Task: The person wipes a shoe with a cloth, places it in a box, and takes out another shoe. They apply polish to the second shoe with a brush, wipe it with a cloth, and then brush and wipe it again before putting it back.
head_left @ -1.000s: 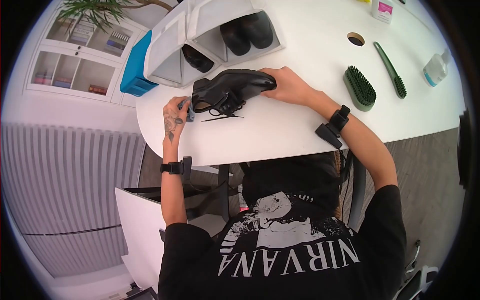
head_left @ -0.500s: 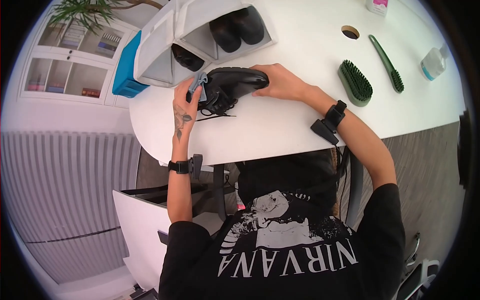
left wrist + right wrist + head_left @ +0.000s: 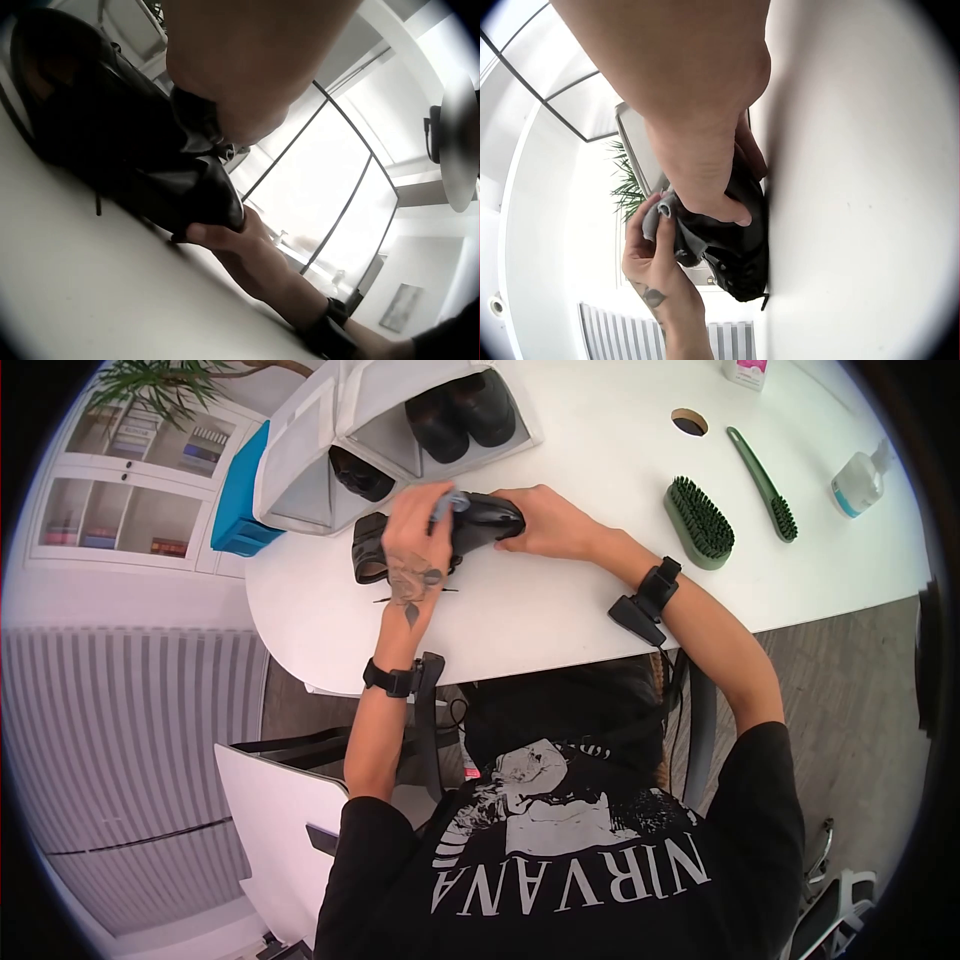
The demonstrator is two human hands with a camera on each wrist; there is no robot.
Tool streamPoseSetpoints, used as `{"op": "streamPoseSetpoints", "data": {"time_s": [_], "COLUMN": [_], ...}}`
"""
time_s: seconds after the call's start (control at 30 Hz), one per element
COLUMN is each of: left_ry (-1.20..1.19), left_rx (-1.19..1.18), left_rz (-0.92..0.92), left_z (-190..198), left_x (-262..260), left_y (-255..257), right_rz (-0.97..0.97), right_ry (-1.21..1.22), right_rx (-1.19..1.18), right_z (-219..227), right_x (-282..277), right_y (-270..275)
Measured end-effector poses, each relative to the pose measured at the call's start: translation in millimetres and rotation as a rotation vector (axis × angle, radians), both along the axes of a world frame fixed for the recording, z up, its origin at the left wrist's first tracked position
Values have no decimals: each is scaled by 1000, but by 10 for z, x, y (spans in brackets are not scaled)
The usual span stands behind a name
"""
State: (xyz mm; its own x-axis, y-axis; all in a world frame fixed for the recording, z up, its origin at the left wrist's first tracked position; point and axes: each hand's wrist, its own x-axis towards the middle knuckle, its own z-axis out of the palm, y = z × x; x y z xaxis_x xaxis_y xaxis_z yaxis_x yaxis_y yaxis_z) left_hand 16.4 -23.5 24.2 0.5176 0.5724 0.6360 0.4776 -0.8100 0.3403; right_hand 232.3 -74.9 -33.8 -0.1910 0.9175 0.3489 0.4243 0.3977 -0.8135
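Observation:
A black lace-up leather shoe (image 3: 480, 525) lies on the white table, its toe toward my right hand (image 3: 548, 525). That hand grips the toe, thumb on the near side, as the left wrist view also shows at the shoe's tip (image 3: 210, 187). My left hand (image 3: 415, 545) crosses over the middle of the shoe and pinches a grey-blue cloth (image 3: 450, 505) against its upper. In the right wrist view the folded cloth (image 3: 660, 217) sits between thumb and fingers, touching the leather. The laces are partly hidden behind the left hand in the head view.
White storage boxes (image 3: 345, 430) holding black shoes (image 3: 460, 420) stand behind the shoe, beside a blue box (image 3: 240, 510). To the right lie a green brush (image 3: 700, 525) and a slim green-handled brush (image 3: 765, 485). A clear bottle (image 3: 858, 485) stands near the table's right side.
My left hand has carried the cloth from the heel end, rightward along the shoe to its middle, near the toe. The right hand keeps its grip on the toe.

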Motion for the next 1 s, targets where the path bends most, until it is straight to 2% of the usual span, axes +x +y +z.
{"op": "streamPoseSetpoints", "data": {"time_s": [0.1, 0.13, 0.17, 0.23, 0.4, 0.57, 0.67, 0.77, 0.93, 1.0], "left_ry": [57, 52, 118, 257, 248, 352, 311, 383, 408, 394], "left_rx": [10, -81, 1, 178, 59, -13, 12, 38, 3, 6], "left_rz": [-209, -254, -216, -139, -116, -30, -147, -184, -110, -159], "left_z": [55, 62, 43, 68, 119, 410, 364, 323, 412, 420], "left_x": [240, 279, 284, 226, 251, 194, 314, 383, 241, 256], "left_y": [-179, -251, -252, -177, -119, 92, 23, 19, 174, 115], "right_rz": [-8, -7, -7, -34, -33, -5, -24, -32, -19, -20], "right_ry": [-83, -137, -191, -139, -94, -17, -77, -45, -39, -50], "right_rx": [10, -5, -25, -39, -54, -74, -31, -17, -70, -62], "right_z": [-41, -56, -63, -56, -13, 52, -24, -8, 77, 63], "right_x": [32, 47, 55, 36, 20, 17, 4, 8, 19, -11], "right_y": [38, 68, 49, 29, 20, -2, 19, -15, -21, -12]}}
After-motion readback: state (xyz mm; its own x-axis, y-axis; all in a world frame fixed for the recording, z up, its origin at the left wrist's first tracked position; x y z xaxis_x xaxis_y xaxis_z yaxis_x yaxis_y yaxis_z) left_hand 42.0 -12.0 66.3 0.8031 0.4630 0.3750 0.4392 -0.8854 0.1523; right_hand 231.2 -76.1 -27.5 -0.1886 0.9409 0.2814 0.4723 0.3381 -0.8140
